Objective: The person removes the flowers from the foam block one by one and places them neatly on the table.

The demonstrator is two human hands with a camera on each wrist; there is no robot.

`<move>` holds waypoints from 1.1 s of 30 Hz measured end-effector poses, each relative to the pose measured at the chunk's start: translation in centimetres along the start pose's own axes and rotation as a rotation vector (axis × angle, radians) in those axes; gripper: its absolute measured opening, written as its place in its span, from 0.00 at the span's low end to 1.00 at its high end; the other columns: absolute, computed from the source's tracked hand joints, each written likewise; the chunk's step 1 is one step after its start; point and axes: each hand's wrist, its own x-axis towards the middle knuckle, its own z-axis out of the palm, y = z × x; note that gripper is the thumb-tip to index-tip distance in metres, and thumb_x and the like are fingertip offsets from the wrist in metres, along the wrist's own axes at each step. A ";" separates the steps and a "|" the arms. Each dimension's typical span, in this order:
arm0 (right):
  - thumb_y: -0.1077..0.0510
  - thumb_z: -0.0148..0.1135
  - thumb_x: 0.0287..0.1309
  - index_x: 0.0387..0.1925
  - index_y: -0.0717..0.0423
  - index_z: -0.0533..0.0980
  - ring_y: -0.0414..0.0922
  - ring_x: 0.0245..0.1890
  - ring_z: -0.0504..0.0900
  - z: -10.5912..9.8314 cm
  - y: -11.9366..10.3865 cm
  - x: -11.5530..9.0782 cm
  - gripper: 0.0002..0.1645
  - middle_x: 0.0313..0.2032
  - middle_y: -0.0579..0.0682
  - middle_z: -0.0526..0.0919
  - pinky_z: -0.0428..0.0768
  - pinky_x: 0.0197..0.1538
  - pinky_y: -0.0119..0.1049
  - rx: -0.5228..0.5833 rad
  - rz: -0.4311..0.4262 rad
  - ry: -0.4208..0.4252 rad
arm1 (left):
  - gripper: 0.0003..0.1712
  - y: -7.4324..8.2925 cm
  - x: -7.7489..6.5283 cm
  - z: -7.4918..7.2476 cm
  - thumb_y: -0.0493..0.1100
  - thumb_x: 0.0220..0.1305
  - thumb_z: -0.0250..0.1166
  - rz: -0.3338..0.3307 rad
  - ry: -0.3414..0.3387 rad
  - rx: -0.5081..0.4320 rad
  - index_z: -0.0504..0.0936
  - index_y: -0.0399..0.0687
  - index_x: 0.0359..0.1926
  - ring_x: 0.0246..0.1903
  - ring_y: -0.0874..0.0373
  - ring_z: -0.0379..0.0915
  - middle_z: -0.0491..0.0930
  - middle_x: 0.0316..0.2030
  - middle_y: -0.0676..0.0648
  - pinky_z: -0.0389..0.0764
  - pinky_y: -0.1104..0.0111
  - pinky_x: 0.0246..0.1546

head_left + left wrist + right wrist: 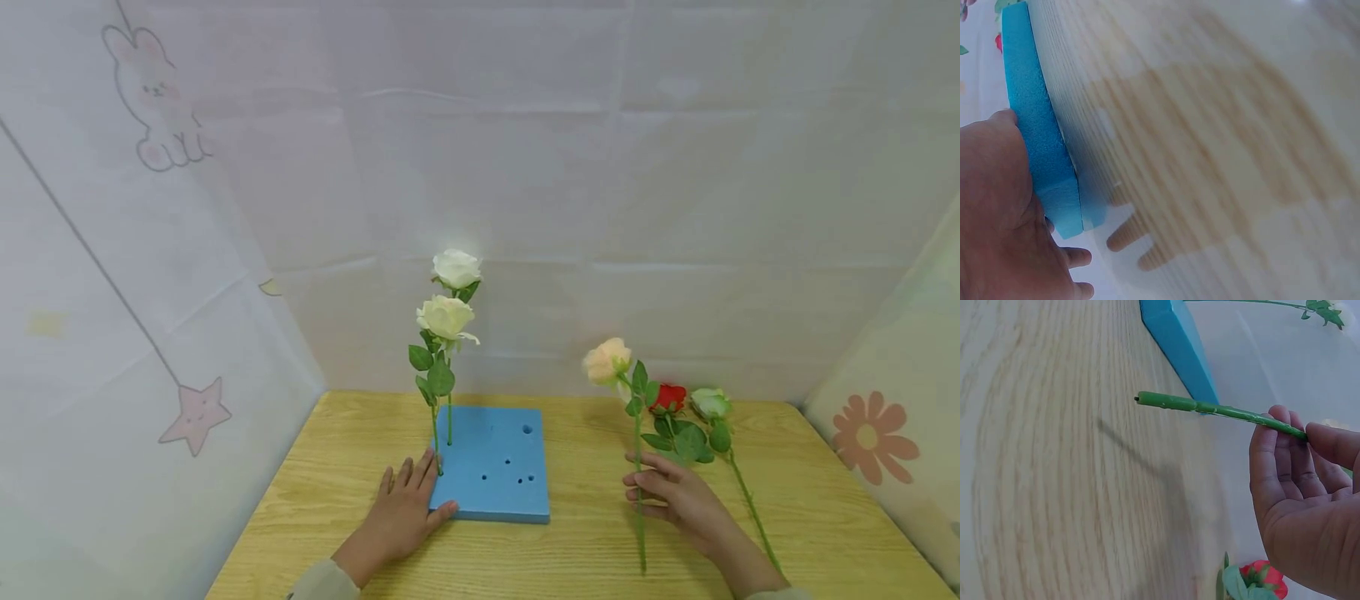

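Observation:
A blue foam board [491, 492] with several small holes lies on the table. Two roses stand upright in its left side: a white rose [457, 268] behind and a cream rose [446, 317] in front. My left hand [405, 512] rests at the board's left edge, fingers spread and thumb by the front corner; in the left wrist view the palm lies along the board's side. My right hand [678, 500] pinches the stem of a peach rose [607, 361], held bloom up right of the board. In the right wrist view the green stem's [1172, 402] cut end points away from the fingers.
A red rose [667, 398] and a pale green rose [710, 404] lie on the right part of the wooden table [300, 500], beyond and beside my right hand. A pale printed cloth [525, 208] hangs behind the table and along both sides.

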 end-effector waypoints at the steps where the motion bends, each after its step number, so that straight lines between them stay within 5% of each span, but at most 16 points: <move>1: 0.53 0.56 0.76 0.76 0.58 0.61 0.48 0.52 0.84 -0.2 0.1 0.0 0.33 0.50 0.48 0.84 0.80 0.60 0.48 0.000 0.004 0.000 | 0.53 0.0 0.0 0.0 0.78 0.70 0.40 0.001 0.002 0.002 0.50 0.47 0.81 0.77 0.34 0.44 0.43 0.81 0.45 0.45 0.32 0.70; 13: 0.53 0.59 0.74 0.78 0.64 0.53 0.52 0.55 0.84 -2.0 1.1 0.3 0.42 0.54 0.54 0.83 0.80 0.60 0.48 -0.014 0.079 0.058 | 0.52 0.0 0.1 0.0 0.77 0.71 0.40 0.001 0.014 0.011 0.50 0.47 0.81 0.77 0.34 0.44 0.43 0.81 0.45 0.44 0.32 0.71; 33: 0.53 0.56 0.76 0.78 0.67 0.50 0.48 0.50 0.86 -3.9 2.2 0.8 0.42 0.52 0.53 0.84 0.84 0.54 0.45 -0.031 0.120 -0.006 | 0.53 0.0 0.1 0.0 0.78 0.70 0.39 0.006 0.011 0.004 0.49 0.48 0.81 0.77 0.34 0.44 0.43 0.81 0.45 0.45 0.32 0.71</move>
